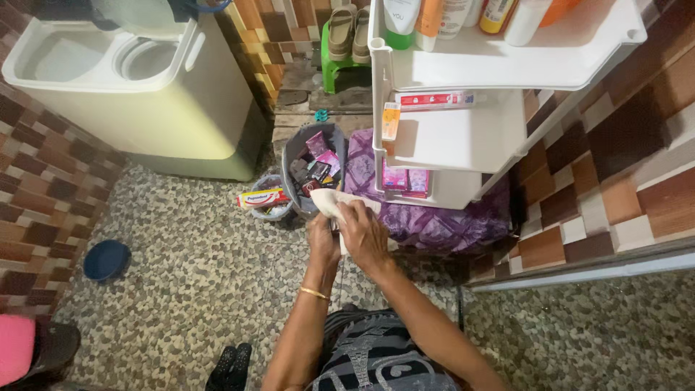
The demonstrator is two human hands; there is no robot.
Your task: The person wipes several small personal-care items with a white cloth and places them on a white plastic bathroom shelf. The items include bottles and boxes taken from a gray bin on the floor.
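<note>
**Both hands closing on a pale cloth beside the grey bin**

The person is crouching on a pebbled floor, and both hands are meeting on a white cloth. The right hand is gripping it from above with fingers curled tight round the fabric; the left hand is pressing in beside it, thumb and fingers pinched on the same piece, a gold bangle sitting lower on that wrist. So both grips are narrow and loaded, holding the cloth between them.

The free end of the cloth is reaching up and away from the hands, touching or overlapping the rim of a grey bin that is standing just beyond the grip and is filled with small dark and pink packets. Just to the left of the grip, a red-and-white tube box is lying across a small clear container. To the right of the grip, a purple cloth is lying bunched under a white plastic shelf unit, whose tiers are carrying bottles, boxes and pink packets.

As for progress, the cloth is in hand but whether it is being folded, wrung or used for wiping I cannot tell. The packets are sitting both in the bin and on the lowest shelf, so any sorting there looks only partly done.
</note>
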